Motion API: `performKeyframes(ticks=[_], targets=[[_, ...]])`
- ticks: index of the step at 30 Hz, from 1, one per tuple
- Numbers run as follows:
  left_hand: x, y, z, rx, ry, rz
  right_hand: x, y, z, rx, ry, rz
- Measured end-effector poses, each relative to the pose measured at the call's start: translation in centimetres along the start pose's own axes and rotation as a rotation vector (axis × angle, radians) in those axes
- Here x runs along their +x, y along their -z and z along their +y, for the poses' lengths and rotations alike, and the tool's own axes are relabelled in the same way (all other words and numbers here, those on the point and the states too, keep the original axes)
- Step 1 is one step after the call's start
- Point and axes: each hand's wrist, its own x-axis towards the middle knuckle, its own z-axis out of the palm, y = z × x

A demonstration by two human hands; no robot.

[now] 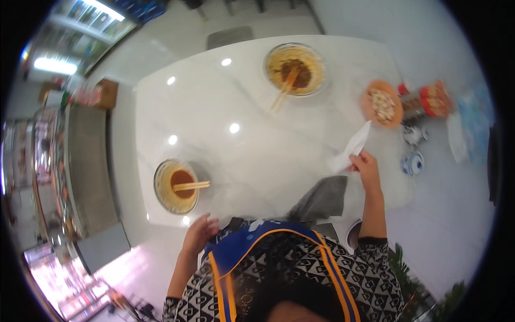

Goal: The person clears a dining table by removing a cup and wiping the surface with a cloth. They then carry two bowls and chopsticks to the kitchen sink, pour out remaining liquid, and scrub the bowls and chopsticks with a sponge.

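My right hand (pixel 365 165) pinches a white paper tissue (pixel 351 152) over the right side of the white table. Below it, a grey cloth (pixel 323 197) lies at the table's near edge. My left hand (pixel 201 232) hovers by the near left edge, fingers apart and holding nothing. Just beyond it stands a glass bowl (pixel 159 185) of brown sauce, with chopsticks (pixel 191 185) laid across it. At the far side sits a second glass bowl (pixel 322 67), its inside smeared yellowish around a brown mixture. Another pair of chopsticks (pixel 286 88) leans out of that one.
An orange plate (pixel 398 116) of pale pieces lies at the table's right, beside a red-lidded jar (pixel 413 105) and a red package (pixel 435 99). Two blue-and-white pots (pixel 412 163) stand nearer me. A stool (pixel 229 37) is behind the table; a steel counter (pixel 91 161) runs along the left.
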Motion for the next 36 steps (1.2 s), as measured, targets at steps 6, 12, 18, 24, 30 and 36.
performKeyframes(ticks=[6, 12, 18, 24, 30, 36], targets=[[6.2, 7.4, -1.3, -0.543, -0.245, 0.041, -0.7, -7.3, 1.5, -1.049, 0.154, 0.237], [8.6, 9.0, -0.3, -0.575, -0.364, 0.016, 1.9, -9.3, 5.8, -1.330, 0.688, 0.114], [9.6, 10.1, -0.2, -0.552, -0.334, -0.020, 3.4, -15.5, 8.6, -1.285, 0.742, 0.004], [9.9, 11.4, -0.1, -0.500, -0.358, 0.053, 8.1, -26.7, 7.3, -1.251, 0.873, 0.052], [7.8, 14.0, 0.9, -0.524, -0.363, 0.104, 16.1, -35.9, 3.7, -1.293, 0.770, 0.089], [4.0, 19.2, 1.1, -0.558, -0.422, 0.186, 15.1, -47.2, 4.5, -1.273, 1.000, -0.228]])
